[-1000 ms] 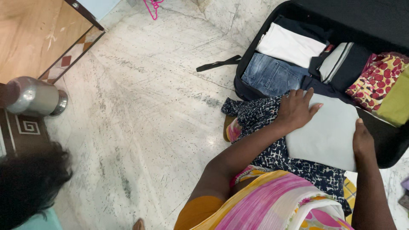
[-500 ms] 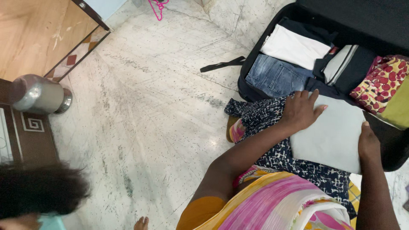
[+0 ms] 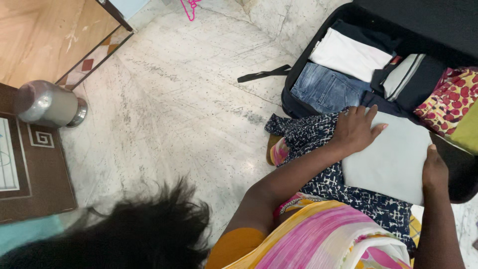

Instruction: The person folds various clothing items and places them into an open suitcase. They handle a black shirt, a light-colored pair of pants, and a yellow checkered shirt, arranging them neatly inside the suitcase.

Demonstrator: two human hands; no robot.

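A folded pale grey cloth lies on my lap, over a dark blue and white patterned garment, at the near edge of an open black suitcase. My left hand rests flat on the cloth's left end with its fingers spread. At the cloth's right edge, my right hand grips it. The suitcase holds folded blue jeans, a white garment, a dark garment with a white stripe and a red and yellow printed cloth.
Another person's black-haired head fills the bottom left. A steel pot stands beside a brown mat on the marble floor. A pink hanger lies at the top and a black strap left of the suitcase.
The other person's head has moved from the left edge toward the bottom middle. My hands stay on the folded cloth, almost unmoved.
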